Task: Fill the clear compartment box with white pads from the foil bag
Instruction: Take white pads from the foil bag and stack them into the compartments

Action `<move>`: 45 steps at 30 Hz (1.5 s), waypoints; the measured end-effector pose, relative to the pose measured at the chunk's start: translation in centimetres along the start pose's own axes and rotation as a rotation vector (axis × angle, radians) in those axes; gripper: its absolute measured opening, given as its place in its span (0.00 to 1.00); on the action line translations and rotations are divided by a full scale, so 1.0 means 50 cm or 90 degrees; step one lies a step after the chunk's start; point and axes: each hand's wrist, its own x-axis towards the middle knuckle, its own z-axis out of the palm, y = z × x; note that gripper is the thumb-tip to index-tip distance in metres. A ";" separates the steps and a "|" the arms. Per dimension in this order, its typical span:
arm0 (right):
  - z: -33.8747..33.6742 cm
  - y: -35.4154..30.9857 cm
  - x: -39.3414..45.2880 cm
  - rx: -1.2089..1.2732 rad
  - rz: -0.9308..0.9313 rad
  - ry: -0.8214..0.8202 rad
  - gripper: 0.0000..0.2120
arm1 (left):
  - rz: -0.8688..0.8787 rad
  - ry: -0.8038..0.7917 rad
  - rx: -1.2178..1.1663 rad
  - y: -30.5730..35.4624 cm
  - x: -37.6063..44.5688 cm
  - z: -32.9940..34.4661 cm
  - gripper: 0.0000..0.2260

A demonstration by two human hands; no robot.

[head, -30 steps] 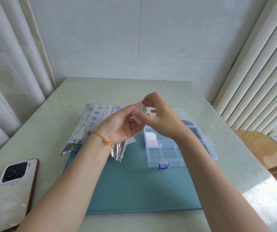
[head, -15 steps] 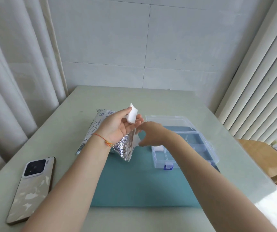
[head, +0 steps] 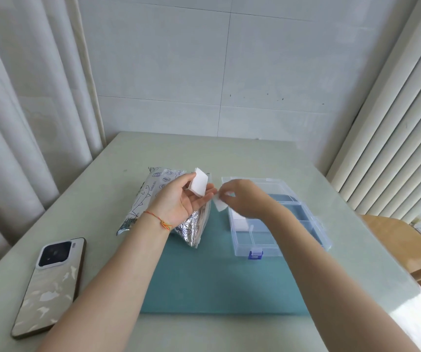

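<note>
My left hand (head: 181, 199) is raised palm-up over the foil bag (head: 151, 194) and holds a small stack of white pads (head: 198, 185) between thumb and fingers. Just to its right, my right hand (head: 245, 196) pinches a single white pad (head: 219, 205) above the left edge of the clear compartment box (head: 255, 248). The box lies open on the teal mat (head: 217, 280), its lid folded back. White pads (head: 239, 217) fill a left compartment; the front compartments look bare. My right forearm hides part of the box.
A phone (head: 51, 285) lies face down at the table's left front. Curtains hang at left, vertical blinds at right. A wooden chair (head: 402, 240) stands by the table's right edge. The wall closes off the far side.
The head camera has tilted up a little. My right hand has come up from the box and now holds one pad beside my left hand, which has turned its stack more flat-on.
</note>
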 end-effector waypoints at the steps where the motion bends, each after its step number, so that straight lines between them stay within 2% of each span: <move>1: -0.018 0.005 -0.006 0.047 0.018 0.030 0.11 | 0.000 -0.002 -0.003 0.000 0.000 0.000 0.11; 5: -0.072 0.011 -0.033 0.447 0.078 0.113 0.04 | -0.005 -0.020 -0.002 -0.004 -0.001 0.006 0.11; 7: -0.081 0.005 -0.040 0.549 0.084 0.108 0.01 | -0.011 -0.046 0.014 -0.009 -0.005 0.016 0.12; 16: -0.074 -0.008 -0.042 0.498 0.117 0.097 0.06 | -0.068 -0.157 0.098 -0.027 -0.025 0.055 0.17; 27: -0.082 -0.011 -0.037 0.340 0.074 0.112 0.07 | -0.097 -0.144 0.168 -0.026 -0.017 0.058 0.15; 31: -0.080 -0.014 -0.030 0.351 0.050 0.113 0.10 | -0.086 -0.183 0.271 -0.006 -0.021 0.055 0.16; 33: -0.081 -0.016 -0.026 0.373 0.049 0.113 0.12 | -0.044 -0.154 0.377 0.004 -0.022 0.053 0.13; 35: -0.080 -0.019 -0.020 0.390 0.059 0.119 0.12 | 0.030 -0.076 0.487 0.009 -0.021 0.052 0.08; 37: -0.074 -0.022 -0.012 0.412 0.105 0.143 0.12 | 0.139 0.022 0.587 0.015 -0.018 0.046 0.02; 38: -0.070 -0.024 -0.007 0.439 0.140 0.150 0.10 | 0.210 0.078 0.642 0.020 -0.013 0.040 0.04; 40: -0.056 -0.033 0.001 0.487 0.214 0.093 0.06 | 0.316 0.166 0.705 0.030 -0.002 0.020 0.06; 42: -0.031 -0.050 0.004 0.459 0.247 -0.034 0.01 | 0.346 0.210 0.709 0.036 0.004 -0.001 0.04; 43: -0.018 -0.058 0.006 0.440 0.248 -0.084 0.03 | 0.352 0.223 0.707 0.038 0.006 -0.011 0.06; 45: 0.003 -0.072 0.014 0.463 0.250 -0.107 0.05 | 0.365 0.232 0.732 0.036 0.003 -0.023 0.12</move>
